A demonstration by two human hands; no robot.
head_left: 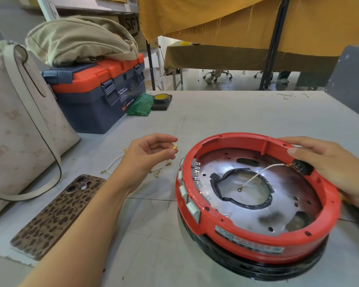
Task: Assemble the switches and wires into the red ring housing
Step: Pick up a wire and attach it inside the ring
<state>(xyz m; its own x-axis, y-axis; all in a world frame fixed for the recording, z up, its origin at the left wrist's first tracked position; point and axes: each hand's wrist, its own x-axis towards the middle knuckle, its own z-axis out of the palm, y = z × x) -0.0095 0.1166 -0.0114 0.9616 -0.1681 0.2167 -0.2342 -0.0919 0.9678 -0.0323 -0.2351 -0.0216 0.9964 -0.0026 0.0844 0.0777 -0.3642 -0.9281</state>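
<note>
The red ring housing (247, 233) lies on the table at the right, on a black base, with a shiny metal plate inside. White switches (192, 208) sit in its left wall. One white wire (261, 172) runs from a black terminal block (301, 167) at the right wall to a ring lug over the centre hole. My right hand (330, 162) grips the housing's far right rim, thumb by the block. My left hand (147, 154), raised left of the housing, pinches a brass connector (175, 146) on a white wire. More loose white wires (114, 163) lie on the table under that hand.
A leopard-print phone (56, 214) lies at the near left. A beige bag (19, 131) stands at the far left, with a blue and orange toolbox (97, 92) behind it. Green plastic (140, 105) and a tape roll (162, 99) sit past the toolbox.
</note>
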